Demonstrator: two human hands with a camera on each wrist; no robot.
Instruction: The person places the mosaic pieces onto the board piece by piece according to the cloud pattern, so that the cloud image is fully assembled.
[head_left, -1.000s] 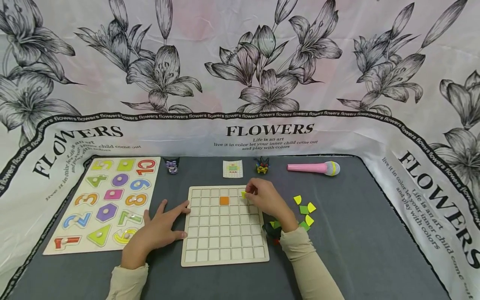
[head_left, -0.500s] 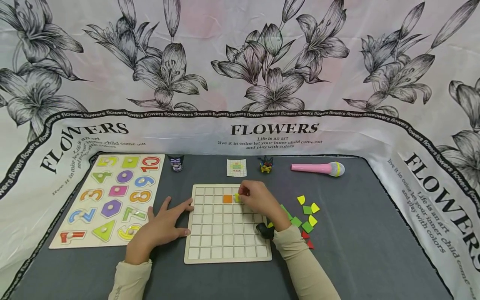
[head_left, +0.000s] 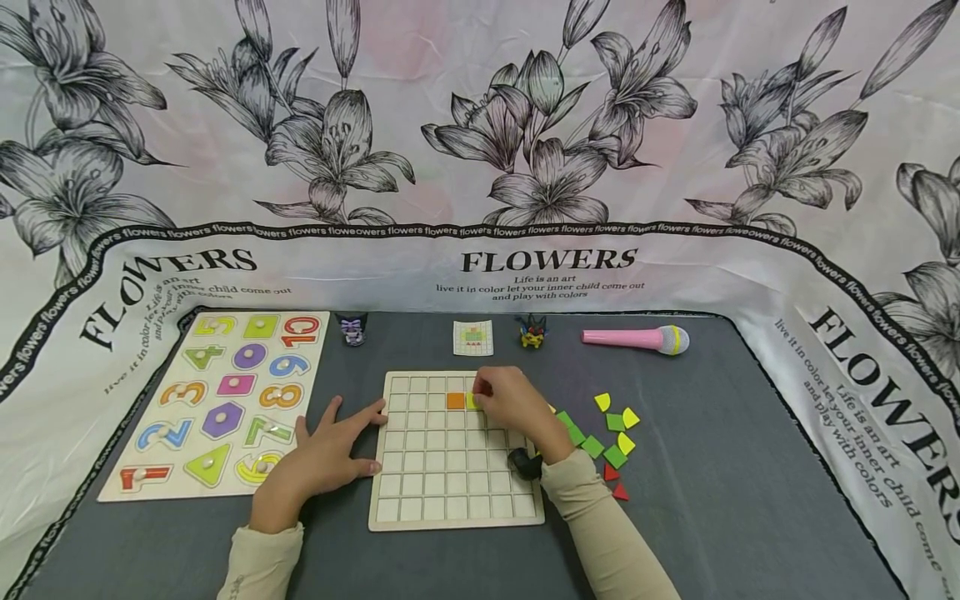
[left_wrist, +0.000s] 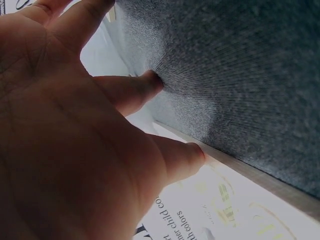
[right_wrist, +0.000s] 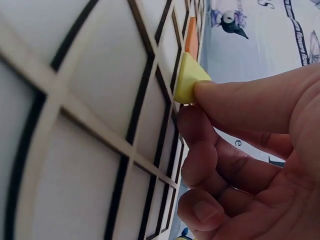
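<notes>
My right hand [head_left: 517, 404] pinches a yellow tile [right_wrist: 190, 82] between thumb and finger. The tile is tilted against the wooden grid board [head_left: 420, 527], over the square just right of an orange square tile [head_left: 456, 401]. In the right wrist view, the other fingers curl below the tile, close to the grid. My left hand [head_left: 322, 458] lies spread at the board's left side, with thumb and a fingertip touching its edge. In the left wrist view, one finger touches the pale edge of the number puzzle board [left_wrist: 250, 172].
Green tiles [head_left: 592, 447], yellow tiles [head_left: 630, 417] and red triangles [head_left: 611, 472] lie loose right of the grid. Behind it are a pattern card [head_left: 473, 338], two small figures [head_left: 352, 328] [head_left: 532, 332] and a pink toy microphone [head_left: 633, 338]. A flowered cloth [head_left: 360, 267] hangs behind.
My right hand has moved left with the yellow tile, from the grid's upper right to the square beside the orange tile. My left hand stays at the board's edge.
</notes>
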